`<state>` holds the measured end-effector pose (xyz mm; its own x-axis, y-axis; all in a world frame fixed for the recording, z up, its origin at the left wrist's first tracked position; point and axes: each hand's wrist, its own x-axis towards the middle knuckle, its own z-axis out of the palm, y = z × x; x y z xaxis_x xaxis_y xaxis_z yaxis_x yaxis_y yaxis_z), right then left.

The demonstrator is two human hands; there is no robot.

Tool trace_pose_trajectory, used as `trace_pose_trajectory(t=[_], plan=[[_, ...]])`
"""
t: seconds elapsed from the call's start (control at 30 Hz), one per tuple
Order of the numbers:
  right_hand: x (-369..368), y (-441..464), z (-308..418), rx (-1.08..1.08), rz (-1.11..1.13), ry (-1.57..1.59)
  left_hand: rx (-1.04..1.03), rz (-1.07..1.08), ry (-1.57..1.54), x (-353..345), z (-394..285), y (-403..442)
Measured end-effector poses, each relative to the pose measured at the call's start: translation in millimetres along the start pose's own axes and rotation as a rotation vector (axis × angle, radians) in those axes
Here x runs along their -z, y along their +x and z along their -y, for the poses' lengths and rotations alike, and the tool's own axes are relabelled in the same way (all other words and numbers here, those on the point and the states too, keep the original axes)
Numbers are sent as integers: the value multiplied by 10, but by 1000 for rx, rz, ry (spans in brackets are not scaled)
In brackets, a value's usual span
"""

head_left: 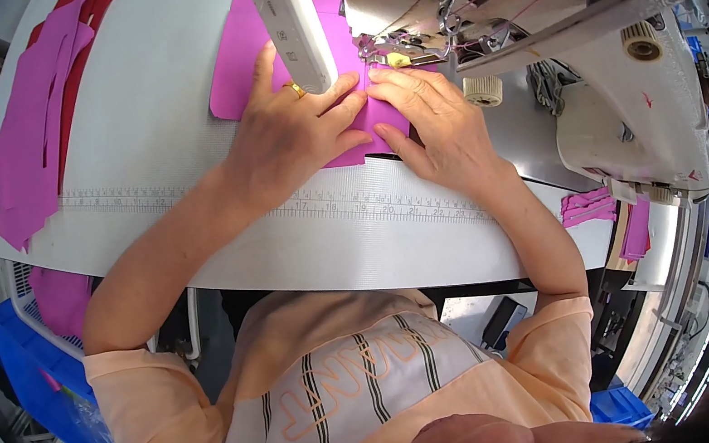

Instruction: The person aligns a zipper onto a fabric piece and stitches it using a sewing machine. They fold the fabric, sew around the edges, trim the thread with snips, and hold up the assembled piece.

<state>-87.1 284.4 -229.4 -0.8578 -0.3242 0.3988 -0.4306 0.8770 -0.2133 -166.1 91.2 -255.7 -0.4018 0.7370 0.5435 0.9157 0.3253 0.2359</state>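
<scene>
The left hand [289, 138] and right hand [450, 127], grips spread flat, steady pink cloth [235, 85] at the sewing machine [604, 122], seemingly mid-seam, more pieces [27, 147] lying untouched at ten o'clock.

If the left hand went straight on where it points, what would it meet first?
Most likely the fingertips of the right hand, close ahead of the left hand over the magenta fabric; depth there is hard to judge.
</scene>
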Motion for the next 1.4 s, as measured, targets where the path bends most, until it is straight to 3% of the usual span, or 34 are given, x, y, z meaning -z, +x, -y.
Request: trace_pose_trajectory(t=[0.73, 0.83, 1.03, 1.4], plan=[[-99, -5, -27, 68, -151, -11, 22, 37, -45, 33, 41, 106], [-67, -22, -3, -15, -74, 20, 25, 21, -75, 21, 57, 131], [-69, -28, -5, -19, -70, 16, -54, -30, 12, -38, 80, 87], [-96, -26, -40, 36, -118, -13, 10, 36, 2, 15, 41, 64]])
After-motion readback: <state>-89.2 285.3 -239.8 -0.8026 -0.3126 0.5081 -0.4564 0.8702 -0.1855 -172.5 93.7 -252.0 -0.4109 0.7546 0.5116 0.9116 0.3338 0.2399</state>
